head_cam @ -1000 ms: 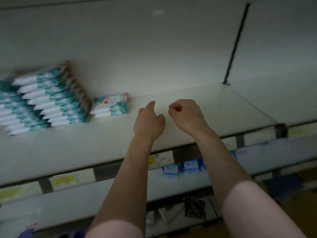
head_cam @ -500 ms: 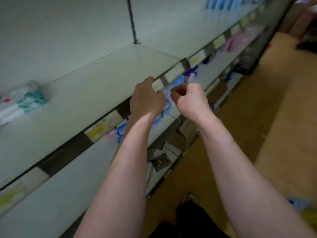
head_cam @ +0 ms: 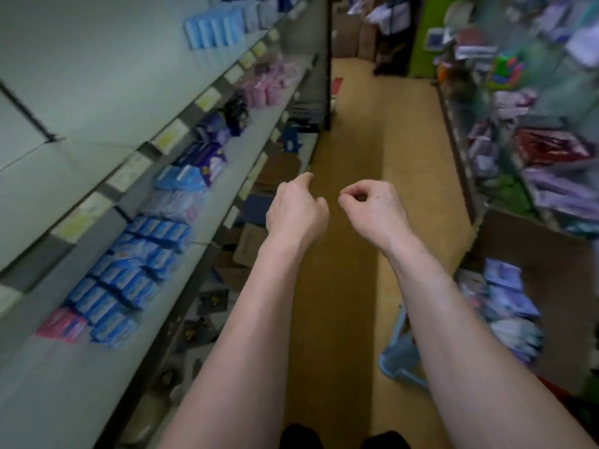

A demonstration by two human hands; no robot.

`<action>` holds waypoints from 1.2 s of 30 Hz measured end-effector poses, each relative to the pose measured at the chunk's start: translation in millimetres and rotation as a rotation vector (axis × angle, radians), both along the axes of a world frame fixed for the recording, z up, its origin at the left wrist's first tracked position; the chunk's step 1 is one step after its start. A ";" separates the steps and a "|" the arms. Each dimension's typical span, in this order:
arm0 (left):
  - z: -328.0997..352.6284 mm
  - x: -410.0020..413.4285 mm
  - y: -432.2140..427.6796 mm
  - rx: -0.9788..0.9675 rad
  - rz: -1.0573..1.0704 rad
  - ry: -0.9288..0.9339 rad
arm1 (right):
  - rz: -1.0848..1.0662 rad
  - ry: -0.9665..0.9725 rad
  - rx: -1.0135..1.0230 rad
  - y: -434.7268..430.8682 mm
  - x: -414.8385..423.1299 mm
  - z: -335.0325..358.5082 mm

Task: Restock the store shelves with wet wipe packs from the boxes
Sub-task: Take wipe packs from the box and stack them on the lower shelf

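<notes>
Far left is the shelving (head_cam: 48, 186), grey boards with yellowish price labels (head_cam: 81, 215) along the front edges. The second board down holds a tight block of blue packs (head_cam: 129, 273) with a pink pack (head_cam: 61, 325) at its near end, then purple packs (head_cam: 210, 153) and pale pink packs (head_cam: 269, 85) further along. A row of light blue packs (head_cam: 214, 27) stands up top. Some brown cardboard (head_cam: 248, 244) sits low by the bottom shelf. The left hand (head_cam: 296, 209) hangs in the air over the edge of the aisle, loosely curled with the forefinger poking forward, nothing in it. The tan floor (head_cam: 350, 124) runs up the middle. The right hand (head_cam: 372, 209) is just beside the left one, not touching, fingers curled in toward the thumb, also holding nothing. Low on the right is a blue stool (head_cam: 402, 354), then a pile of bluish-purple packs (head_cam: 505, 296) against a big cardboard box (head_cam: 557, 286). Honestly too blurry to tell if those are the wet wipes. Purple stock (head_cam: 557, 192) crowds the right-hand shelves.
</notes>
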State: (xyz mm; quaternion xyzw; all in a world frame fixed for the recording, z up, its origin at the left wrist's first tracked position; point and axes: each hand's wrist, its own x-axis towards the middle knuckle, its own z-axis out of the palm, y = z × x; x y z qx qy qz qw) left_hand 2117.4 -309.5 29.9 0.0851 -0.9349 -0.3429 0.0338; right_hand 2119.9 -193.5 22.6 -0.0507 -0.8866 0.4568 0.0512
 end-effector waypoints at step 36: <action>-202.6 -95.6 379.7 -0.081 -0.690 -0.763 | -0.630 -0.599 -0.287 377.4 -5.3 -221.4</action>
